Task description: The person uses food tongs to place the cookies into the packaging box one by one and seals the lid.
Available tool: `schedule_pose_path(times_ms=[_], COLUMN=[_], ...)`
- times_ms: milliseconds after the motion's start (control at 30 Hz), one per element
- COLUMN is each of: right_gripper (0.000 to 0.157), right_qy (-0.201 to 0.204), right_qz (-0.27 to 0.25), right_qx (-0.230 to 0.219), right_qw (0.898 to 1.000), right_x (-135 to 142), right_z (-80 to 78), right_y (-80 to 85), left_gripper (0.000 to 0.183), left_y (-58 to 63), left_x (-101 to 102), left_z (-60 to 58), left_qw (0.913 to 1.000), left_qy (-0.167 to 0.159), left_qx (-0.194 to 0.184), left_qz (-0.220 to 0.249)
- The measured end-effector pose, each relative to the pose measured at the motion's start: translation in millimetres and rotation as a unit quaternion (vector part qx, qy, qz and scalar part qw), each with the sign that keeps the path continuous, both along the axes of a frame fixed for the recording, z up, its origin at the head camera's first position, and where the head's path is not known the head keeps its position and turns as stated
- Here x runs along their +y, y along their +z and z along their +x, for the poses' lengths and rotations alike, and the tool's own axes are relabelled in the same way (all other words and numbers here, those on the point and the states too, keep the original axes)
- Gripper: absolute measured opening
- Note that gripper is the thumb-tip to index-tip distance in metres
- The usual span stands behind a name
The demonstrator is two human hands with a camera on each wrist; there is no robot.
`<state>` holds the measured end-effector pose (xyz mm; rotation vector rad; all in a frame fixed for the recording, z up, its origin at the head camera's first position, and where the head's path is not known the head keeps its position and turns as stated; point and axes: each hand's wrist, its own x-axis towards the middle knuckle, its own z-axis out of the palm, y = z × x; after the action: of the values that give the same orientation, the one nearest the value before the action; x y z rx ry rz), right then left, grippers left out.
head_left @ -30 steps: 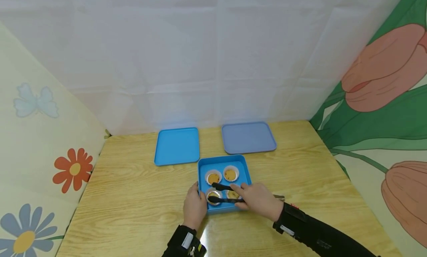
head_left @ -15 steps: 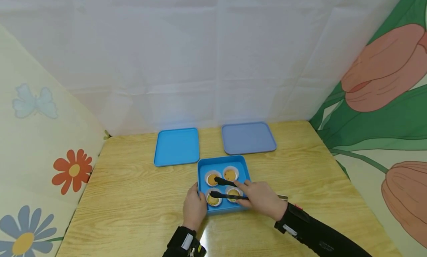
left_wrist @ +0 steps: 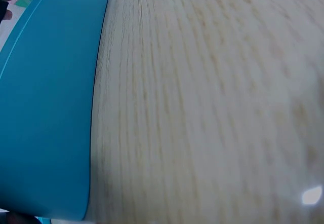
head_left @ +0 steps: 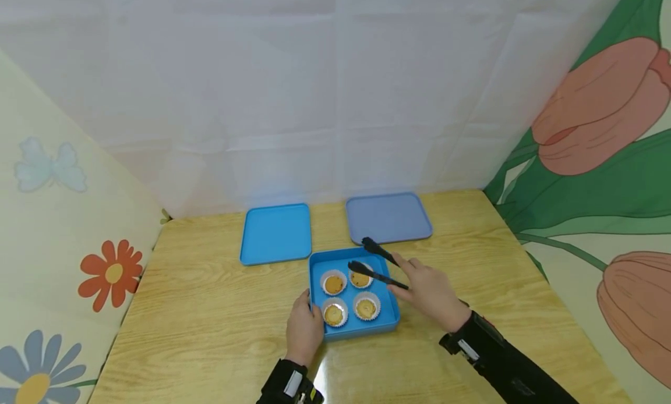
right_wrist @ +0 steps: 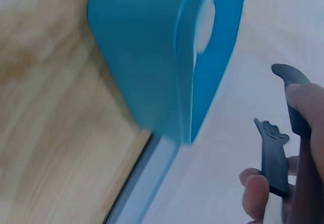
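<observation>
- Reading the clock from the head view, with 12 o'clock lying straight ahead.
- Gripping the tongs (head_left: 378, 274) in the right hand (head_left: 435, 293), pressing fingers against both arms.
- Holding the tongs in a wide V, with nothing caught between the tips.
- Finding four cakes (head_left: 366, 309) in paper cups (head_left: 366, 296), standing inside the box (head_left: 362, 333) at 1, 4, 7 and 10 o'clock round the middle of the group.
- Judging the key relation as axis against cakes: pointing the tongs' long axis toward 10 o'clock from the right hand, while finding the cakes at about 9 o'clock from it.
- Overlapping the 1 o'clock cup with the nearer tip (head_left: 353, 266) in the head view, and the near edge of the mauve tray (head_left: 389, 218) with the farther tip (head_left: 367, 244).
- Showing a gap between tongs and box in the right wrist view; having no way to tell the tip height over the cups.
- Gripping the box at its 8 o'clock side with the left hand (head_left: 305, 334); having no way to tell the full curl of its fingers.
- Having the right hand nearer to the 1 and 4 o'clock cakes, and the left hand nearer to the 7 o'clock cake.
- Finding the blue tray (head_left: 275, 234) at 10 o'clock from the box, and the mauve tray at 1 o'clock.
</observation>
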<state>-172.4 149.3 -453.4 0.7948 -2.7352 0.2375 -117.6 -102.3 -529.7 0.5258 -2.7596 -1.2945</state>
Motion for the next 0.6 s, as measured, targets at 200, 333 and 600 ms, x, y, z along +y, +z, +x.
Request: schedule_pose_path(times_ms=[200, 333, 600], right_gripper=[0.072, 0.073, 0.073], right_qy=[-0.094, -0.141, -0.201], right_qz=[-0.062, -0.080, -0.115], right_qx=[0.002, -0.003, -0.005], right_qw=[0.994, 0.987, 0.973], right_x=[27, 49, 93], right_z=[-12.9, -20.3, -30.2], right_y=[6.8, 6.5, -3.1], left_gripper=[0.041, 0.041, 0.041], left_y=[0.5, 0.3, -0.4], left_x=[0, -1, -1], left_z=[0.4, 0.5, 1.4], left_qw=[1.0000, 0.9999, 0.9997], left_qy=[0.000, 0.000, -0.002], left_qx=[0.007, 0.013, 0.021], left_qz=[-0.004, -0.009, -0.009])
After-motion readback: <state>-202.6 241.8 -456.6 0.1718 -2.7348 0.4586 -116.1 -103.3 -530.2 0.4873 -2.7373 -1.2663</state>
